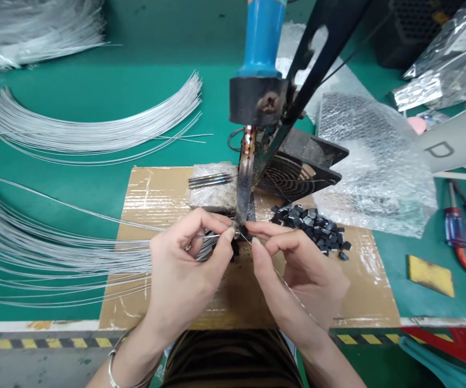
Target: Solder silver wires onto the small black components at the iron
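Note:
A soldering iron [262, 40] with a blue handle is clamped upright, its tip pointing down between my hands. My left hand [192, 264] pinches a thin grey wire [209, 236] whose end is right at the iron's tip; any small part there is mostly hidden by the fingertips. Thin solder wire [293, 292] runs from the tip back across my right hand [299, 272], which is closed on it between thumb and finger. A fanned bundle of grey wires [91, 253] extends leftward from behind my left hand.
Small black blocks [313, 226] are heaped on the cardboard [136, 196], right of the iron. A fan [293, 172] stands behind the tip, near a pad [212, 196] bearing metal pins. Another wire bundle [95, 132], a yellow sponge [430, 275] and a screwdriver [454, 223] lie around.

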A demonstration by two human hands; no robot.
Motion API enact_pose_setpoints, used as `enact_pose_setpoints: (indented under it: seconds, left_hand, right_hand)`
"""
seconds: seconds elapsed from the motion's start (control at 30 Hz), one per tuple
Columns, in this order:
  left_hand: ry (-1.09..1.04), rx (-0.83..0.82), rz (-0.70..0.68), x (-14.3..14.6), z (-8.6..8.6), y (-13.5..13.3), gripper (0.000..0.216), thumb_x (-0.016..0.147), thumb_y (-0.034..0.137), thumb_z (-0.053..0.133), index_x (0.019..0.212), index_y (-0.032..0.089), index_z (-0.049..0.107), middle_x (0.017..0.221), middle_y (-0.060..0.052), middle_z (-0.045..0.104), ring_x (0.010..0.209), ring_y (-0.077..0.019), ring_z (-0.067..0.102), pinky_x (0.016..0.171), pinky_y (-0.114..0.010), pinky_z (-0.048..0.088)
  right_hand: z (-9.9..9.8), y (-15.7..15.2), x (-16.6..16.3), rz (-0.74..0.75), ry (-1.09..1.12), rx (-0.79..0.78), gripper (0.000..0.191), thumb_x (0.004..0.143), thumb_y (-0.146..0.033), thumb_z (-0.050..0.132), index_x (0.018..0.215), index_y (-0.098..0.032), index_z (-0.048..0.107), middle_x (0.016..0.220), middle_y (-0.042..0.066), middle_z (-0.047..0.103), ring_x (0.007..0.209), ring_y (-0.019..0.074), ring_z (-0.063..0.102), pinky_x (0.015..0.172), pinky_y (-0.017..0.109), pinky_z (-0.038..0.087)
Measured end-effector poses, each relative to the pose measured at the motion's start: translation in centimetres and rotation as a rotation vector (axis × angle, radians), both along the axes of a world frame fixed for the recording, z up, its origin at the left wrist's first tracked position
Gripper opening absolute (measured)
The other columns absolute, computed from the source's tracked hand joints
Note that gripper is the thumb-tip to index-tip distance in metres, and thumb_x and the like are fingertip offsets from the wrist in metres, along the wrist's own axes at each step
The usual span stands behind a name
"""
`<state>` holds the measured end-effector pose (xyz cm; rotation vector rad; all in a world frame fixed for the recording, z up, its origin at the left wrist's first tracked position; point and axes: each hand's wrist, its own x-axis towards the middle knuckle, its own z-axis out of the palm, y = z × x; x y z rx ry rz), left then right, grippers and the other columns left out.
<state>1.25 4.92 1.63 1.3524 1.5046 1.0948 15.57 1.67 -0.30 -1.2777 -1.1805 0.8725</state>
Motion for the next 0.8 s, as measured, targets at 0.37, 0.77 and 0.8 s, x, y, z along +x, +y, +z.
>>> enact_pose_setpoints:
  seconds: [0.37, 0.77, 0.8]
  left_hand:
    - [0.012, 0.009, -0.013, -0.23, 0.2, -0.16, 0.014, 0.086, 0.012, 0.075, 0.078, 0.023, 0.071, 0.085, 0.001, 0.077, 0.084, -0.016, 0.072, 0.066, -0.025, 0.052]
    - [0.016, 0.005, -0.015, -0.1, 0.02, 0.0, 0.014, 0.087, 0.013, 0.075, 0.078, 0.023, 0.071, 0.085, 0.001, 0.077, 0.082, -0.0156, 0.072, 0.066, -0.025, 0.052]
    - [0.018, 0.006, -0.016, -0.1, -0.02, 0.01, 0.014, 0.087, 0.013, 0.075, 0.077, 0.023, 0.071, 0.085, 0.001, 0.077, 0.082, -0.0155, 0.072, 0.067, -0.025, 0.052]
  right_hand:
    - [0.19, -0.11, 0.05, 0.0, -0.02, 0.01, 0.02, 0.091, -0.006, 0.073, 0.087, -0.025, 0.067, 0.112, 0.006, 0.082, 0.105, 0.0235, 0.079, 0.096, 0.04, 0.063]
    - [-0.05, -0.01, -0.06, -0.009, -0.013, 0.026, 0.019, 0.09, -0.005, 0.073, 0.088, -0.024, 0.069, 0.111, 0.005, 0.082, 0.104, 0.0228, 0.079, 0.095, 0.038, 0.062]
    - [-0.08, -0.02, -0.08, -0.013, -0.007, 0.03, 0.02, 0.09, -0.005, 0.073, 0.088, -0.024, 0.069, 0.111, 0.004, 0.082, 0.103, 0.0223, 0.079, 0.096, 0.037, 0.062]
